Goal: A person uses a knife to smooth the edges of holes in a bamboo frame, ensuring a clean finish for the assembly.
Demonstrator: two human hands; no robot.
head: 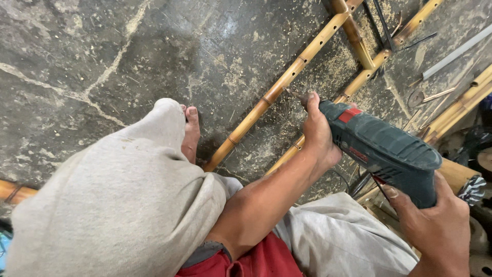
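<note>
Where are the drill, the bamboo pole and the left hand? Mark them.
drill (382, 149): head view, green body.
bamboo pole (279, 88): head view, mid-shaft near a node.
left hand (318, 134): head view, back of hand by the drill's nose.

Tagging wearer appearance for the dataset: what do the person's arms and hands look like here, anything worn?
Both hands are bare: no gloves, rings or watch show. The left hand and its forearm are uncovered up to the elbow, where a grey sleeve edge shows. The right hand is bare to the wrist, its arm out of frame. Fingernails look short and work-soiled.
</note>
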